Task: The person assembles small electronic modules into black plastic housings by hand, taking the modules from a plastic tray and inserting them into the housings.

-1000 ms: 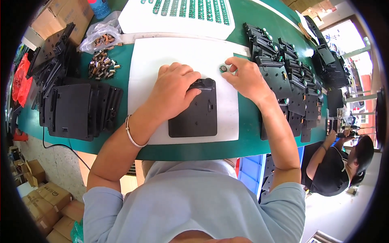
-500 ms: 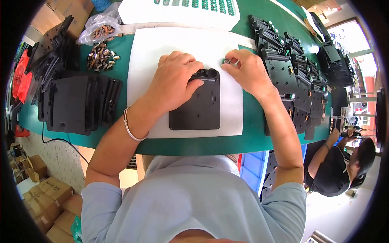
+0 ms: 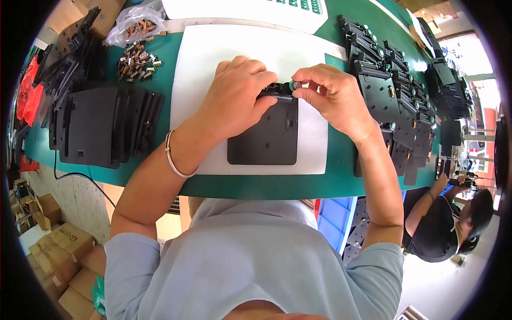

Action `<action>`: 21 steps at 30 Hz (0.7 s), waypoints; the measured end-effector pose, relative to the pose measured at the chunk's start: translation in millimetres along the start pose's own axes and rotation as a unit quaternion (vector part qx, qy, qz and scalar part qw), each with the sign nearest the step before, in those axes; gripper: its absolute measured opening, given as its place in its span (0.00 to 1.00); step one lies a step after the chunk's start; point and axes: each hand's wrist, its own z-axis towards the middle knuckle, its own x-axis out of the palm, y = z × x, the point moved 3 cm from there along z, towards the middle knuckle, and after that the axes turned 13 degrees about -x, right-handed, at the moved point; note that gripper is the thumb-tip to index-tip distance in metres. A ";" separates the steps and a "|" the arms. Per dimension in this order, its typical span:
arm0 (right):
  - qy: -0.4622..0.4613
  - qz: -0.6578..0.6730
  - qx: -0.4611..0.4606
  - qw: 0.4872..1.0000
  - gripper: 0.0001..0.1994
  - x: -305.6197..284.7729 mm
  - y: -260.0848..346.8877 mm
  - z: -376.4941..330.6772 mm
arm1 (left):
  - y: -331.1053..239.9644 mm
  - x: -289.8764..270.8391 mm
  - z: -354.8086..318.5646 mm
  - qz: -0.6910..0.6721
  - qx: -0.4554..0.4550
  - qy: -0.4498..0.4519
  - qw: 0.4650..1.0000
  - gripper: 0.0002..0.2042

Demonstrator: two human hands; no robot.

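A black flat plastic panel (image 3: 263,140) lies on the white sheet (image 3: 198,58), with a tube-like housing along its far edge. My left hand (image 3: 237,96) is closed round that housing, thumb on the near side, and covers the panel's far left corner. Between the thumb and fingertips of my right hand (image 3: 333,98) is a small round green-and-silver part (image 3: 295,85). It sits against the right end of the housing; whether it is inside the opening I cannot tell.
Black panels (image 3: 88,128) stand stacked at the left, near a heap of small metal parts (image 3: 137,63) and a plastic bag (image 3: 133,24). A white tray (image 3: 245,12) of green parts lies at the back. Rows of panels with housings (image 3: 376,88) fill the right. Another person (image 3: 440,221) sits far right.
My right hand has brought the small round part left, from beside the panel to the end of the housing. My left hand still grips the housing. The whole view has shifted slightly.
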 end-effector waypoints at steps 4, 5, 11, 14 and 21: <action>0.047 0.022 -0.015 0.999 0.10 8.3 -5.2 3.6 | 0.5 -0.6 0.2 -0.004 -0.009 0.023 1.000 0.15; 0.044 0.021 -0.023 0.999 0.10 7.0 -6.7 4.8 | -0.3 -1.0 1.0 -0.008 -0.005 0.022 1.000 0.15; 0.059 0.026 -0.023 0.998 0.11 7.0 -11.7 5.3 | 1.1 -0.6 0.6 -0.005 -0.005 0.022 1.000 0.15; 0.046 0.023 -0.024 0.998 0.10 8.1 -10.1 3.9 | 1.7 -0.2 0.5 -0.003 -0.006 0.021 1.000 0.15; 0.021 0.010 -0.033 0.999 0.09 11.3 -12.3 -2.1 | 1.0 -1.0 1.6 -0.008 -0.004 0.015 1.000 0.15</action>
